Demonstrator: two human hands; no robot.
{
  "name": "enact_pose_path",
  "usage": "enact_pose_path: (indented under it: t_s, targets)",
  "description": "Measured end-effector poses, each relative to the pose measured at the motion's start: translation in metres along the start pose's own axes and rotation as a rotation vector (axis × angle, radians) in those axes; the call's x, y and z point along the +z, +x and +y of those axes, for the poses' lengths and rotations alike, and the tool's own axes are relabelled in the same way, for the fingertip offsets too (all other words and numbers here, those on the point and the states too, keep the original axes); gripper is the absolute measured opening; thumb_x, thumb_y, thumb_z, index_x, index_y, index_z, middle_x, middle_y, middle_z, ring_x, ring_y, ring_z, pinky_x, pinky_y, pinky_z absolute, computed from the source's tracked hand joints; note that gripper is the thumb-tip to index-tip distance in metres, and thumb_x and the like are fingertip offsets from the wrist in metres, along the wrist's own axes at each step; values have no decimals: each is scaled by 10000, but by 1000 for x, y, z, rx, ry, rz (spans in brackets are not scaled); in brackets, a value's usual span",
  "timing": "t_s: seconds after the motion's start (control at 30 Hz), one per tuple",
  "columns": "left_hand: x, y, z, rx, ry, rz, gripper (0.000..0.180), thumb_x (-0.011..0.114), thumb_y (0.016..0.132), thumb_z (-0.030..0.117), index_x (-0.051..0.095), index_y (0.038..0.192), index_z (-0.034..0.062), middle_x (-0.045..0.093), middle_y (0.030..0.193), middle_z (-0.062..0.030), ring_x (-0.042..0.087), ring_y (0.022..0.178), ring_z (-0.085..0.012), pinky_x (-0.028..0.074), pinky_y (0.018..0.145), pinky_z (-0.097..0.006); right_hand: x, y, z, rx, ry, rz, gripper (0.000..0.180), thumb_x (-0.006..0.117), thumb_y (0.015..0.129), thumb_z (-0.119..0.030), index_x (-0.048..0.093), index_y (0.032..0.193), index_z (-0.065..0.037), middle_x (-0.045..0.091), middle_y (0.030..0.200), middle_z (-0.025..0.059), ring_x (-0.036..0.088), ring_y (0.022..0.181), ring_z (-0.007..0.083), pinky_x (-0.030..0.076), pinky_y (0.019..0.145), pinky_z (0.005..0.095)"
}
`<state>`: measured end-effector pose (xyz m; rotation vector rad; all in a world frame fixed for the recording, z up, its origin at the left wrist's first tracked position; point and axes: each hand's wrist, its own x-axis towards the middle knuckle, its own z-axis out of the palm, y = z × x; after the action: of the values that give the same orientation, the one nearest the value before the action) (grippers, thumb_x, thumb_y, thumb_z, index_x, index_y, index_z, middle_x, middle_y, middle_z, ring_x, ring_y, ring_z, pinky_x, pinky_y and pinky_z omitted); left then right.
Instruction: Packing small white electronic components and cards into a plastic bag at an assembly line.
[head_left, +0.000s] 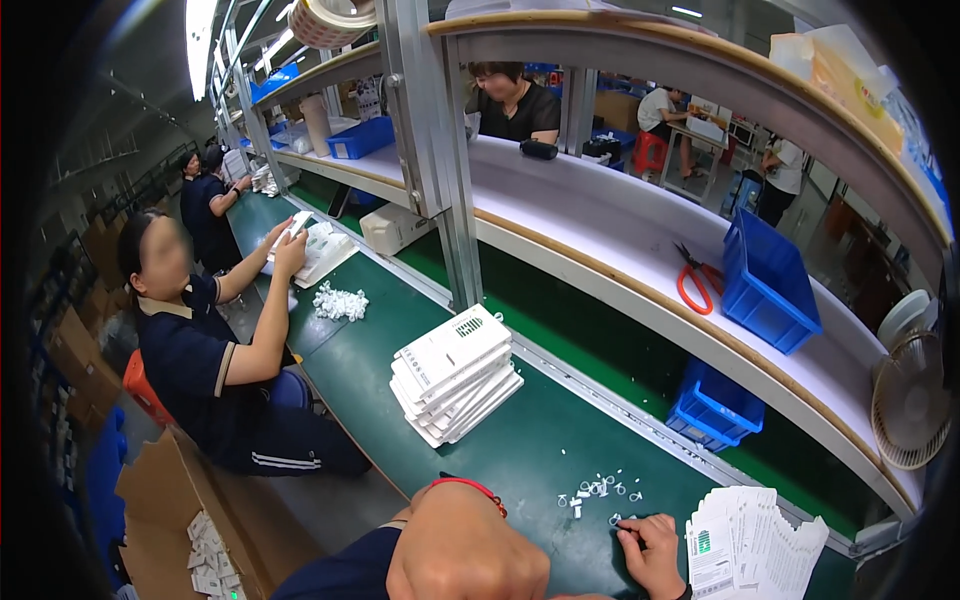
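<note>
My left hand (468,552) is on my side of the white box stack (456,372), knuckles up, fingers hidden, so can't tell how open or what's in it. Right hand (650,552) is half curled by the little white rings (602,489) on the green counter (525,450), right of the stack; can't tell if it's pinching one.

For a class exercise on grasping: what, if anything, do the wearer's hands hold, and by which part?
The right hand is at a small pale ring; any hold on it cannot be told. The left hand hides its grip: unclear too.
</note>
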<state>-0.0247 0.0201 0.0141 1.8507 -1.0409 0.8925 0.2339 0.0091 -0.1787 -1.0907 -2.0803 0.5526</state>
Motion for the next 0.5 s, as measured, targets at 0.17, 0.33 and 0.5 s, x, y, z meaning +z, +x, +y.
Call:
enact_pose_path:
  t_s: [0.17, 0.33, 0.5]
  targets:
    - [2, -1, 3, -8, -9, 3, 326, 557, 900, 192, 508, 586, 119, 484, 564, -30, 493, 450, -205, 344, 396, -352, -2, -1, 2, 24, -15, 1, 82, 708, 727, -66, 685, 802, -42, 545, 615, 55, 515, 612, 232, 384, 723, 350]
    - [2, 2, -5, -19, 5, 19, 325, 557, 898, 191, 506, 585, 122, 483, 562, -28, 493, 450, -204, 344, 396, -353, -1, 2, 1, 33, -12, 2, 87, 707, 721, -60, 689, 804, -41, 560, 625, 59, 527, 620, 227, 391, 713, 345]
    - [-5, 0, 2, -4, 9, 25, 323, 556, 896, 191, 504, 584, 125, 482, 559, -25, 492, 449, -204, 344, 395, -354, -2, 2, 1, 38, -15, -3, 93, 710, 718, -59, 692, 808, -42, 565, 629, 62, 528, 615, 225, 394, 708, 344]
